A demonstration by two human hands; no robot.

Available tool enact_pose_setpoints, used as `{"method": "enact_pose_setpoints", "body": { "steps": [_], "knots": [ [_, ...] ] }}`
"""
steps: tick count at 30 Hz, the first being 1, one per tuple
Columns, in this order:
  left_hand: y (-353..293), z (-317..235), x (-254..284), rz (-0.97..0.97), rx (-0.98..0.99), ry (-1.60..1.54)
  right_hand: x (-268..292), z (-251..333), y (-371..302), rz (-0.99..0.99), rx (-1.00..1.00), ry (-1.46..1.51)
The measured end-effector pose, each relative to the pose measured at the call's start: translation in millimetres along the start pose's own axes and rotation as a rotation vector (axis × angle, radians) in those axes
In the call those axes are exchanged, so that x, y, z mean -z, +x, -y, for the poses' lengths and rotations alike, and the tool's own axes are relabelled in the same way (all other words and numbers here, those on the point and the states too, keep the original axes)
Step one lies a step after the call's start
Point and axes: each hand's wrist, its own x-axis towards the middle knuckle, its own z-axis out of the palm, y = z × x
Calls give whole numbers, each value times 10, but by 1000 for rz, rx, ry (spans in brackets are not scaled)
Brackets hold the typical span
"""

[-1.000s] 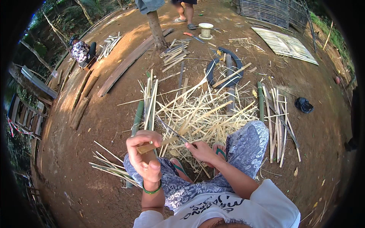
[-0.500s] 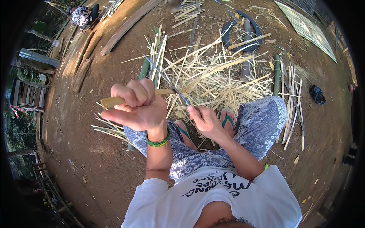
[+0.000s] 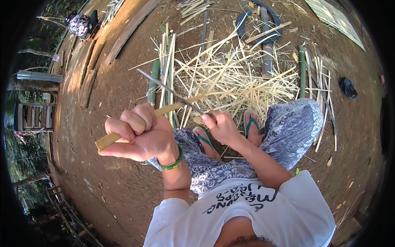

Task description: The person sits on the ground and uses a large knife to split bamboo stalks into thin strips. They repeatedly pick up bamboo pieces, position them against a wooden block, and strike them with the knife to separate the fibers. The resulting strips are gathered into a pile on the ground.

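Observation:
My left hand [image 3: 142,133] is closed round a flat bamboo strip [image 3: 169,108], its thick end poking out past the fingers at the left. From the fist the strip slants up to the right, over the heap of shavings. My right hand [image 3: 224,129] grips a long, thin knife [image 3: 168,89] by the handle, which the fingers mostly hide. The blade points up and left, crossing the strip to the right of my left fist. Pale bamboo shavings [image 3: 230,78] lie heaped on the ground beyond both hands.
Split bamboo strips [image 3: 168,61] lie beside green poles left and right of the heap. A black rubber ring [image 3: 240,29] lies beyond, near a pole [image 3: 266,61]. A black bag [image 3: 347,87] rests at right. Another person [image 3: 80,25] sits far left.
My left hand has shifted left and down with the strip, baring more of it between fist and knife. The blade sits lower and flatter. The whole view has shifted slightly.

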Motion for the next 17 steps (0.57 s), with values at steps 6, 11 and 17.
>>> {"method": "enact_pose_setpoints", "body": {
  "steps": [6, 11, 17],
  "knots": [
    [30, 64, -127, 14, 2, 19, -94, -1182, 407, -1, -307, -280],
    [40, 69, -93, -16, -6, 74, -85, -387, 191, -26, 83, -110],
    [83, 139, -183, -14, 17, 48, -59, -2279, 572, 12, -426, -414]
  ]
}}
